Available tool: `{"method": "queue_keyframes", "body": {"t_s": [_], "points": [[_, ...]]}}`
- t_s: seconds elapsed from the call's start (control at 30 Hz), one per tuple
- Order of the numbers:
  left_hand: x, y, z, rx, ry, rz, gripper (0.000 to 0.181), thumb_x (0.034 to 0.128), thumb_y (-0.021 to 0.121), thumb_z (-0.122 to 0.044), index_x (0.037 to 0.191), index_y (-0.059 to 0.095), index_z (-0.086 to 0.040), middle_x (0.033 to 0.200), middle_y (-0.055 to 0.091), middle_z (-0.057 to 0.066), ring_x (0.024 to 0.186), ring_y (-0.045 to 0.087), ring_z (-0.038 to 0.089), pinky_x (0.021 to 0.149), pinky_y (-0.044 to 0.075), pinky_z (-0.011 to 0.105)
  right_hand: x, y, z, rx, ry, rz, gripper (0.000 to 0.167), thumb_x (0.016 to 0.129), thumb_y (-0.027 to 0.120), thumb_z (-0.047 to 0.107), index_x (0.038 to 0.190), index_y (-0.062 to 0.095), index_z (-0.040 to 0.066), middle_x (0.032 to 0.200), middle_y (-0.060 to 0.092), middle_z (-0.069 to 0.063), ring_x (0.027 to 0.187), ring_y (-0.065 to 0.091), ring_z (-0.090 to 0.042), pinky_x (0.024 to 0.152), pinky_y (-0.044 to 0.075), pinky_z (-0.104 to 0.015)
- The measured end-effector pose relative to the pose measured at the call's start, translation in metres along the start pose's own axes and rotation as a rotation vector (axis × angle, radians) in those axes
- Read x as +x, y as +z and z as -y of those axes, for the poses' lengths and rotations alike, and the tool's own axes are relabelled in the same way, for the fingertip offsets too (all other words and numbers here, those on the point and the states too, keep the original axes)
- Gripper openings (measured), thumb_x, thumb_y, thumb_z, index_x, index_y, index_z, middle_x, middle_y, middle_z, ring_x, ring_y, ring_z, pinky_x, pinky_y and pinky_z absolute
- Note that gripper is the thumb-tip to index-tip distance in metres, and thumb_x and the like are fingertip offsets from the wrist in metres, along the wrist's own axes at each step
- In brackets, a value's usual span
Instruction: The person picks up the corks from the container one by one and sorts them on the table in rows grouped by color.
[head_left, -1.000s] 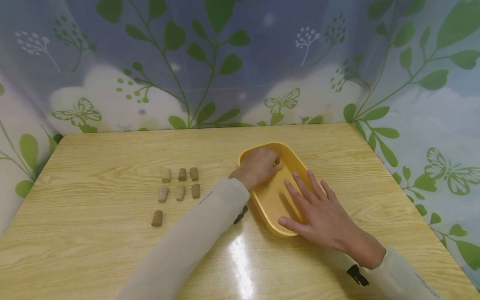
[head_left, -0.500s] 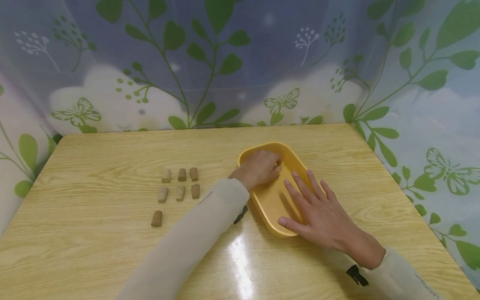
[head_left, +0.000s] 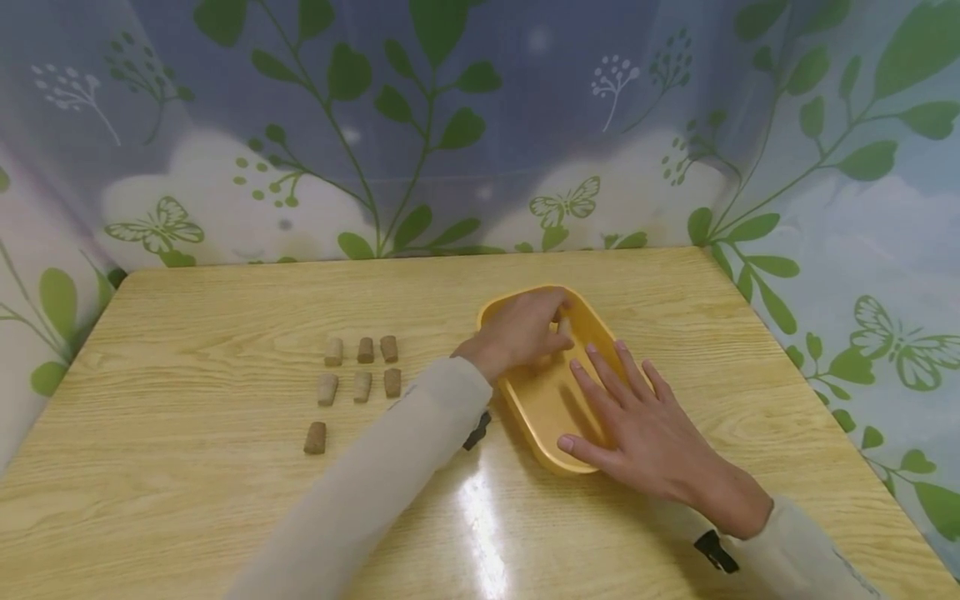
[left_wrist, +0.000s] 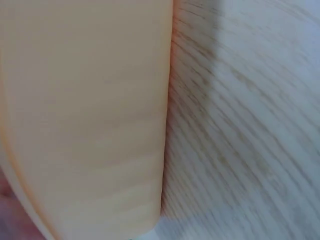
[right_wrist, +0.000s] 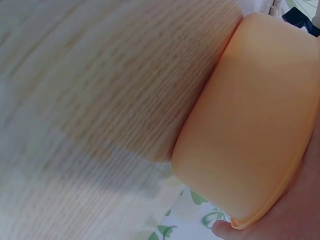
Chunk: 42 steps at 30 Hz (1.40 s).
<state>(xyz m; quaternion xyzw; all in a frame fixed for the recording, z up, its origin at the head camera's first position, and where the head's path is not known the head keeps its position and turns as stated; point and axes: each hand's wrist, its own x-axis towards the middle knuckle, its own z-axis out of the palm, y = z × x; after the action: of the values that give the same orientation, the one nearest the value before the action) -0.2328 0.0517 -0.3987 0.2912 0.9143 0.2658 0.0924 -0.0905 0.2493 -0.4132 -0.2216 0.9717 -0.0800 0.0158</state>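
Observation:
My left hand (head_left: 519, 332) reaches over the near-left rim into a yellow plastic basin (head_left: 547, 417). Its thumb and forefinger appear to pinch a small pale cork (head_left: 565, 323), mostly hidden by the fingers. On the basin's right rim rests my right hand (head_left: 667, 446), fingers straight and spread. Several cork stoppers stand or lie to the left of the basin, among them a dark one (head_left: 315, 437) alone at the front and a pale one (head_left: 333, 352) in the back row. Both wrist views show mostly the basin's outer wall (left_wrist: 95, 110), (right_wrist: 250, 110).
The wood-grain table (head_left: 187, 500) carries the basin and corks. Behind it and to the right hangs a leaf-and-butterfly patterned wall covering (head_left: 450, 125). A black buckle (head_left: 716, 552) hangs at the right sleeve.
Inside the basin, my left hand has shifted slightly right, its finger and thumb now farther apart with a pale piece showing between them. The right hand, basin and loose corks stay put.

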Motion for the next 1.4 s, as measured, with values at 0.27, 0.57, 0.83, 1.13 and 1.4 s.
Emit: {"method": "queue_keyframes", "body": {"t_s": [0.27,0.57,0.83,1.13,1.4], "points": [[-0.01,-0.01,-0.005,0.002,0.026,0.005,0.041,0.1042,0.078,-0.03,0.14,0.066,-0.014,0.143,0.068,0.001,0.136,0.063,0.02,0.117,0.053,0.038,0.0,0.0,-0.001,0.003,0.0,0.005,0.089,0.106,0.053,0.069,0.175,0.027,0.018,0.183,0.017,-0.013,0.169,0.006,-0.048,0.129,0.015,-0.076],[-0.023,-0.022,-0.011,-0.009,0.045,-0.021,0.039,0.1039,0.078,-0.03,0.138,0.067,-0.014,0.138,0.071,0.001,0.131,0.066,0.019,0.115,0.054,0.037,0.002,-0.001,0.0,-0.004,0.0,0.015,0.09,0.106,0.054,0.069,0.174,0.029,0.016,0.183,0.017,-0.014,0.169,0.007,-0.049,0.129,0.015,-0.076],[-0.039,-0.033,-0.011,-0.016,0.081,-0.046,0.04,0.1049,0.077,-0.032,0.14,0.068,-0.015,0.139,0.073,0.0,0.13,0.067,0.019,0.114,0.054,0.038,0.003,-0.002,0.001,-0.006,-0.002,0.014,0.09,0.106,0.054,0.069,0.174,0.029,0.016,0.183,0.017,-0.013,0.168,0.007,-0.05,0.128,0.017,-0.078],[-0.059,-0.043,-0.001,-0.059,0.086,-0.09,0.037,0.106,0.074,-0.032,0.139,0.069,-0.016,0.138,0.074,-0.001,0.13,0.067,0.02,0.113,0.055,0.039,0.003,0.0,0.0,0.004,0.001,0.012,0.09,0.105,0.054,0.07,0.174,0.029,0.017,0.183,0.017,-0.013,0.169,0.007,-0.049,0.128,0.016,-0.077],[-0.076,-0.053,0.009,-0.075,0.082,-0.108,0.04,0.105,0.076,-0.032,0.14,0.069,-0.015,0.139,0.073,0.0,0.129,0.068,0.024,0.112,0.055,0.041,0.002,-0.001,0.0,0.02,0.005,0.016,0.091,0.106,0.054,0.07,0.175,0.027,0.018,0.183,0.017,-0.013,0.169,0.006,-0.049,0.128,0.015,-0.078]]}}
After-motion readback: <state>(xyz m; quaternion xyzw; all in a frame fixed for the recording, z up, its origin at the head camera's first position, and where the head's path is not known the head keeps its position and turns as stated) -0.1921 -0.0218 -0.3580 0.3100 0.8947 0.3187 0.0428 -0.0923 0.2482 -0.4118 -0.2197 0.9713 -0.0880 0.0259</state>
